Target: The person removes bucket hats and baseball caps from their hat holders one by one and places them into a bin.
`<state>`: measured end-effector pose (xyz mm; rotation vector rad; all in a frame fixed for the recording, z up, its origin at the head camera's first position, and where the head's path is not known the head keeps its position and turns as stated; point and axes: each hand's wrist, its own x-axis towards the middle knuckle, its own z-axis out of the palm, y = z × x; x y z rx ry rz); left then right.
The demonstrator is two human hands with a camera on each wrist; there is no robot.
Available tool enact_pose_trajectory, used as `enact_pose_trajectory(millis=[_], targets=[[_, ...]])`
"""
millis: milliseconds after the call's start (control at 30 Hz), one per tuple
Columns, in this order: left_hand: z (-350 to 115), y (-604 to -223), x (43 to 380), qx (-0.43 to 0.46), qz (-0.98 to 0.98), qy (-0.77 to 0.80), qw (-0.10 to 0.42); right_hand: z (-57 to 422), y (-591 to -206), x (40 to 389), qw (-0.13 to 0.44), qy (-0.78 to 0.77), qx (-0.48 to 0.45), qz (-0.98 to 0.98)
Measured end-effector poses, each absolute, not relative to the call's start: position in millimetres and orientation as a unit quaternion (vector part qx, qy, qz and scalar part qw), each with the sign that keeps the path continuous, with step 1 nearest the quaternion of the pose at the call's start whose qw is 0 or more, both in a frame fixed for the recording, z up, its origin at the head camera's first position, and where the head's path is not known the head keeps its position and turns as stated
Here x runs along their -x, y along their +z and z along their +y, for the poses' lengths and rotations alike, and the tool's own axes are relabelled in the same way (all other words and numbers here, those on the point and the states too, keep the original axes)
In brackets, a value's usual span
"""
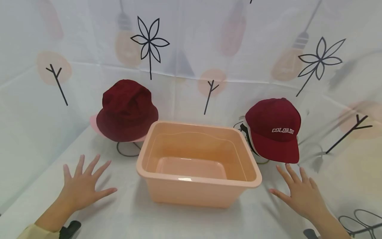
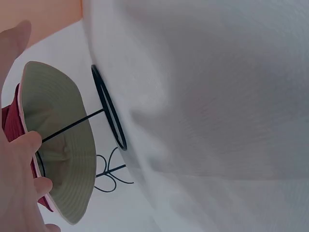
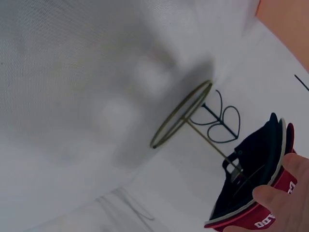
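1. The white-covered table (image 1: 191,222) spreads beneath the hats, with my arms entering low from either side; slow, level movement, I judge, serves best here.
2. A peach tub (image 1: 209,181) stands upright between the two hats, its mouth facing up. My forearms would do well to stay outside its flared rim.
3. The maroon bucket hat (image 1: 126,109) sits to the tub's left, raised on a stand, pink showing beneath its brim. Whether that is lining or a second hat I cannot tell; feeling for the layers before any pinch seems wise.
4. The maroon cap (image 1: 273,122), to the tub's right, perches on its own stand, bill toward me. A hold on the stiff bill should crush it least.
5. My left hand (image 1: 80,191), fingers spread and holding nothing, hovers near the bucket hat. My right hand (image 1: 304,197), also spread and without a grip, hovers just before the cap's bill; contact I cannot confirm.
6. The dark wire stand (image 2: 104,110) and brassy wire stand (image 3: 184,118) look light; lifting straight up should avoid tipping either.
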<state>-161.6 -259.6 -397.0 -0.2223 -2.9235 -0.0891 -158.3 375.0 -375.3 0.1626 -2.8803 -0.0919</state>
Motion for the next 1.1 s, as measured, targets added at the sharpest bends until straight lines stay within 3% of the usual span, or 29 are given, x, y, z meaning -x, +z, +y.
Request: enact_pose_trajectory(millis=[333,633,1100], targets=[[-252.7,-388.3,164.6,0.055,-0.986,-0.088,0.127,370.7,-368.2,158.8,0.148,0.018,-0.062,-0.987],[-244.7,-378.4,168.1,0.047,-0.975,-0.168,0.137,364.7,-361.0,159.9,0.129,0.042,-0.037,-0.990],[-226.2,-352.4,170.9,0.056,-0.931,-0.345,0.103,358.6,-342.5,158.7,0.145,0.131,-0.015,-0.981]])
